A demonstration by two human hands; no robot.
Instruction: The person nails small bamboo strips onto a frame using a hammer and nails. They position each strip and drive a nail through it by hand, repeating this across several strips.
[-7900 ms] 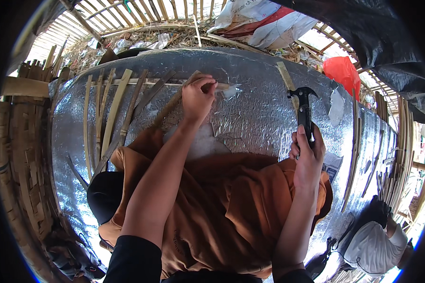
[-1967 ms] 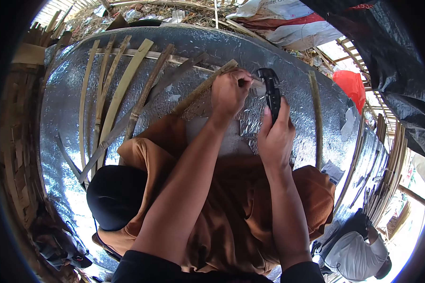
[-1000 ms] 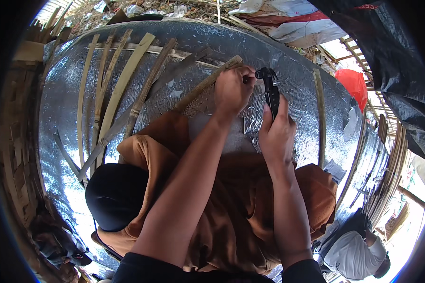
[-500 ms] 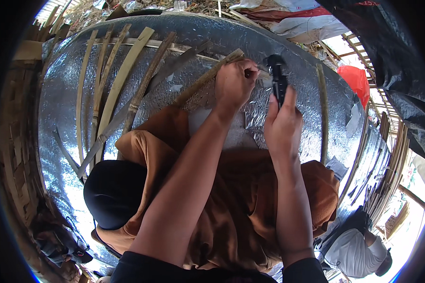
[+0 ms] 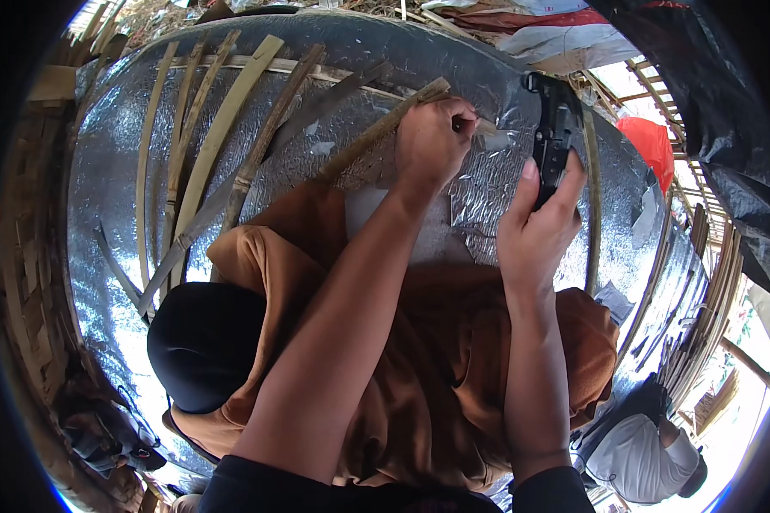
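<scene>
Over silver foil point(image 5: 481, 195), the hammer point(image 5: 556, 120) juts beyond the clasping right hand point(image 5: 541, 227); left hand point(image 5: 432, 141) is curled, contents unclear.

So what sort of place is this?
Probably a makeshift bamboo workshop, though I can't be certain: long strips that look like bamboo lie on a shiny foil sheet, and the right hand grips a hammer.
</scene>
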